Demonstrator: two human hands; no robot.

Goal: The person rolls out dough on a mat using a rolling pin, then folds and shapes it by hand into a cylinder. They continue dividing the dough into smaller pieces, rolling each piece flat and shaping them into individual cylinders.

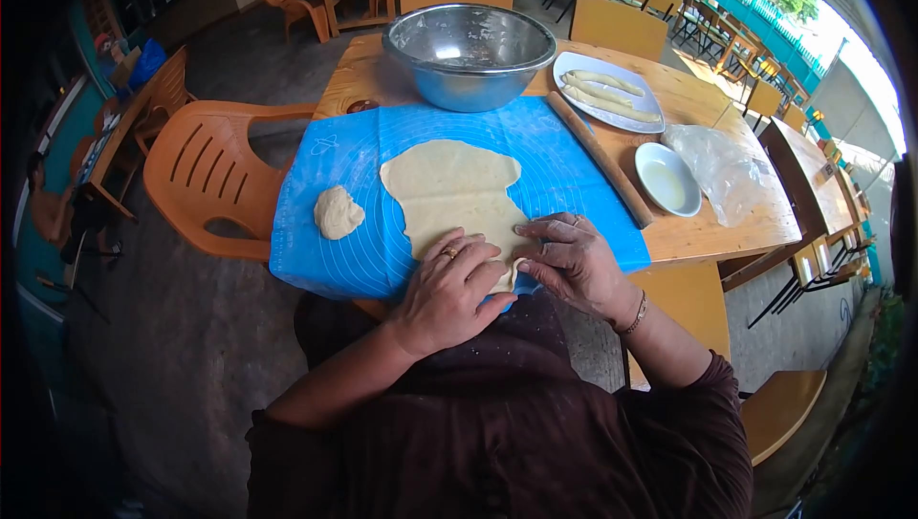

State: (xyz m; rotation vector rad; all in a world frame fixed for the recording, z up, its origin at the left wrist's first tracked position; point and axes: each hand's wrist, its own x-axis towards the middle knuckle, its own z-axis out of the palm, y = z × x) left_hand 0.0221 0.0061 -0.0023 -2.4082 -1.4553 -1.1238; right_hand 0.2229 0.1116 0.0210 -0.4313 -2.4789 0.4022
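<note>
A flattened sheet of dough with an uneven outline lies on the blue pastry mat. My left hand, a ring on one finger, rests over the near part of the sheet with its fingers laid on the dough and its thumb apart. Beside it, my right hand pinches the near right edge of the sheet between thumb and fingers, where the dough is lifted and folded. Flour whitens the right fingers. A rounded lump of dough sits on the mat to the left. The left fingertips partly hide the fold.
A steel mixing bowl stands at the table's far side. A wooden rolling pin lies along the mat's right side. Beyond it are a white plate with dough strips, a small white bowl and a plastic bag. An orange chair stands left.
</note>
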